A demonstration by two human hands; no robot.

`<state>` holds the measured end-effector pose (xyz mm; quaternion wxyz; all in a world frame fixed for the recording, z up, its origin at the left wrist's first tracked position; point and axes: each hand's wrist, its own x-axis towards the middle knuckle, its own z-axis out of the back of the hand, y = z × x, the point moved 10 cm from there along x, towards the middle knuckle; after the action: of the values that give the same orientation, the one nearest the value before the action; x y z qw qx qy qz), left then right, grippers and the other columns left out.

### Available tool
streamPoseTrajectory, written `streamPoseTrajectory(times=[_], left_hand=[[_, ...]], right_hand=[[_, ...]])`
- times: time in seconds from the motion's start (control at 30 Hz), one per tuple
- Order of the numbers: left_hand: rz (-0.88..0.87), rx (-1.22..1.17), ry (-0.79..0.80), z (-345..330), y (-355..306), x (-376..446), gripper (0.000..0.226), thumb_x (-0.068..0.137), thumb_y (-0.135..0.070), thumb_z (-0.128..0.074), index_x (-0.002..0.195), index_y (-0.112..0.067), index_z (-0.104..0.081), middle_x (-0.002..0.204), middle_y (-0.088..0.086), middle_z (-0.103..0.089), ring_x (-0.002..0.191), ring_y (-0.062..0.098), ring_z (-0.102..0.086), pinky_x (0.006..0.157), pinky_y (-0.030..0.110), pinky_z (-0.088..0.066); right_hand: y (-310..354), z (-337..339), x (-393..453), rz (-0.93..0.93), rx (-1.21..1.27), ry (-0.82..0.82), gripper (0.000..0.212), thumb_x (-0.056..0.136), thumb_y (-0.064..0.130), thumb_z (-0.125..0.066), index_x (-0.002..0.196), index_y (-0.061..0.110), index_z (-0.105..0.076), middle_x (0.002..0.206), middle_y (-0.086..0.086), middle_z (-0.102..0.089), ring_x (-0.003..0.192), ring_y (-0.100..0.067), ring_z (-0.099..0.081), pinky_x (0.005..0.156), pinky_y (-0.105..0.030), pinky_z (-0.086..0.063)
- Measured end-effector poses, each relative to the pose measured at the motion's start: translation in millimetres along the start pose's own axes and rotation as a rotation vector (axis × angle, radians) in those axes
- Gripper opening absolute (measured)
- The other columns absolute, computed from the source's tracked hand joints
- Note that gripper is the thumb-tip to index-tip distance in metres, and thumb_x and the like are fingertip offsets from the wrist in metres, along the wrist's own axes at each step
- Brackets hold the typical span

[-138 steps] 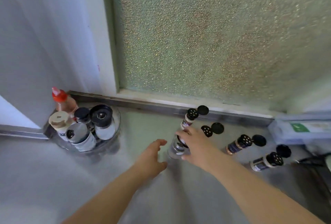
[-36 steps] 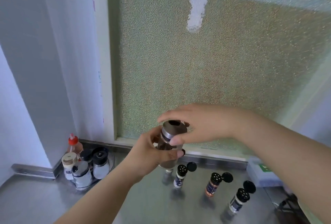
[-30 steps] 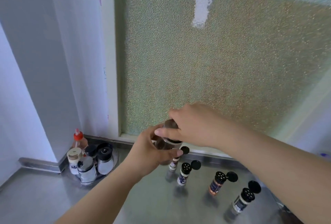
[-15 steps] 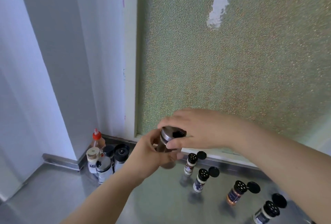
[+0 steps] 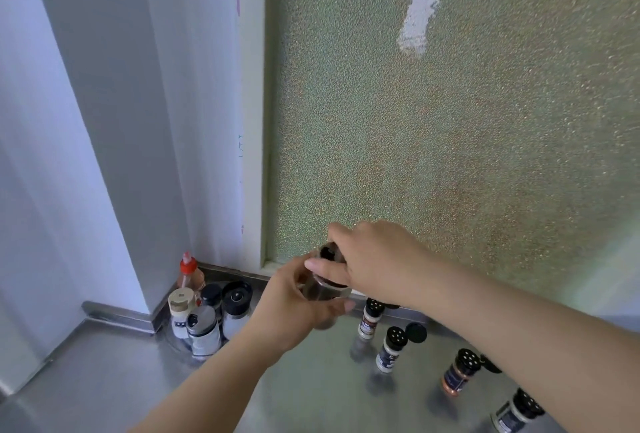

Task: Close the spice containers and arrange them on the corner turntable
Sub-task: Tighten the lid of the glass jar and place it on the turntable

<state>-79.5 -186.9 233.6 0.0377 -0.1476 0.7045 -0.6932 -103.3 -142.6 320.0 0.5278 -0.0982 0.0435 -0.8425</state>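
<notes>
My left hand (image 5: 294, 304) grips the glass body of a spice jar (image 5: 320, 289) held in the air above the counter. My right hand (image 5: 374, 259) curls over the jar's metal cap (image 5: 329, 254), thumb along its front. On the steel counter stand several small spice bottles with open black flip lids: one behind my hands (image 5: 370, 318), one further right (image 5: 390, 349), an orange one (image 5: 459, 375) and one at the lower right (image 5: 516, 413). The clear turntable (image 5: 175, 342) sits in the left corner, loaded with several containers.
On the turntable stand a red-capped sauce bottle (image 5: 189, 275), a beige-lidded jar (image 5: 180, 309), a silver-lidded shaker (image 5: 203, 330) and a black-topped grinder (image 5: 236, 304). A frosted window (image 5: 450, 138) rises behind the counter. A white wall corner stands at left.
My right hand has turned on the jar's cap while my left keeps holding the jar. The view has shifted slightly; the bottles on the counter have not moved.
</notes>
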Motion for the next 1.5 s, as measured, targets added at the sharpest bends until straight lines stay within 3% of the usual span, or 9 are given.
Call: streamPoseTrajectory(times=[0.1, 0.2, 0.37, 0.57, 0.73, 0.87, 1.03, 1.33, 1.5], left_hand=[[0.009, 0.012, 0.016, 0.4, 5.4, -2.5, 0.033, 0.057, 0.0, -0.079, 0.074, -0.02, -0.06, 0.063, -0.007, -0.057, 0.062, 0.012, -0.048, 0.055, 0.026, -0.042], [0.029, 0.005, -0.018, 11.5, 7.6, -3.7, 0.036, 0.057, 0.003, -0.079, 0.085, -0.015, -0.065, 0.071, 0.001, -0.063, 0.064, 0.011, -0.055, 0.056, 0.022, -0.047], [0.013, 0.005, -0.103, 19.9, 9.2, -7.9, 0.037, 0.063, 0.012, -0.075, 0.073, -0.02, -0.06, 0.059, -0.01, -0.065, 0.059, 0.002, -0.058, 0.051, 0.016, -0.046], [0.087, 0.035, -0.165, 35.6, 40.2, -13.1, 0.044, 0.053, -0.001, -0.082, 0.086, -0.024, -0.065, 0.081, 0.0, -0.068, 0.072, 0.008, -0.06, 0.057, 0.025, -0.054], [0.062, 0.109, -0.244, 54.4, 54.5, -15.2, 0.034, 0.055, -0.004, -0.083, 0.07, -0.026, -0.06, 0.069, -0.005, -0.065, 0.065, 0.002, -0.058, 0.059, 0.024, -0.052], [0.055, 0.218, -0.231, 62.6, 66.0, -13.5, 0.032, 0.053, -0.014, -0.082, 0.074, -0.016, -0.058, 0.072, 0.008, -0.063, 0.067, 0.011, -0.055, 0.065, 0.028, -0.049], [0.096, 0.247, -0.253, 82.5, 78.3, -12.1, 0.051, 0.049, -0.022, -0.085, 0.082, -0.052, -0.059, 0.087, -0.009, -0.067, 0.081, -0.002, -0.062, 0.074, 0.027, -0.055], [0.098, 0.09, -0.185, 103.8, 80.3, 29.6, 0.091, 0.064, -0.007, -0.081, 0.137, -0.029, -0.031, 0.12, -0.016, -0.056, 0.101, -0.018, -0.053, 0.082, 0.0, -0.04], [0.079, 0.414, -0.356, 177.4, 60.5, 42.3, 0.06, 0.075, -0.024, -0.073, 0.128, -0.031, -0.046, 0.127, -0.014, -0.053, 0.116, 0.0, -0.048, 0.09, 0.011, -0.041]], right_hand=[[1.5, -4.8, 0.2, 0.031, -0.033, 0.057, 0.06, 0.083, 0.073, -0.028, 0.098, 0.018, -0.043, 0.071, 0.0, -0.052, 0.071, -0.025, -0.053, 0.061, -0.035, -0.038], [0.0, -12.6, -4.3, 0.115, 0.208, 0.306, 0.054, 0.083, 0.064, -0.047, 0.13, 0.037, -0.039, 0.124, 0.006, -0.058, 0.11, -0.017, -0.055, 0.088, -0.037, -0.046], [10.2, -11.7, 10.6, -0.005, 0.004, 0.049, 0.055, 0.083, 0.07, -0.039, 0.089, 0.015, -0.04, 0.071, 0.0, -0.05, 0.07, -0.025, -0.047, 0.056, -0.032, -0.032], [22.7, -38.9, 14.0, 0.08, 0.17, 0.162, 0.06, 0.076, 0.072, -0.048, 0.116, 0.027, -0.047, 0.112, 0.002, -0.062, 0.1, -0.022, -0.059, 0.073, -0.033, -0.044], [40.0, -59.1, 33.9, 0.052, 0.093, 0.102, 0.049, 0.083, 0.067, -0.044, 0.09, 0.019, -0.042, 0.095, -0.008, -0.065, 0.089, -0.03, -0.061, 0.061, -0.031, -0.031], [39.9, -84.7, 44.3, -0.069, 0.019, 0.136, 0.07, 0.082, 0.074, -0.03, 0.099, 0.011, -0.057, 0.098, -0.011, -0.066, 0.094, -0.03, -0.063, 0.065, -0.033, -0.035], [39.3, -106.0, 50.0, 0.078, 0.24, 0.38, 0.07, 0.074, 0.061, -0.061, 0.135, 0.035, -0.036, 0.131, 0.007, -0.053, 0.114, -0.017, -0.053, 0.089, -0.031, -0.043], [24.1, -98.2, 113.0, 0.011, 0.283, 0.236, 0.045, 0.063, 0.041, -0.075, 0.102, 0.026, -0.056, 0.085, 0.008, -0.062, 0.078, -0.016, -0.059, 0.067, -0.031, -0.049], [17.0, -113.7, 175.3, -0.06, 0.3, 0.136, 0.043, 0.066, 0.038, -0.074, 0.1, 0.017, -0.059, 0.088, -0.002, -0.066, 0.08, -0.023, -0.061, 0.065, -0.031, -0.048]])
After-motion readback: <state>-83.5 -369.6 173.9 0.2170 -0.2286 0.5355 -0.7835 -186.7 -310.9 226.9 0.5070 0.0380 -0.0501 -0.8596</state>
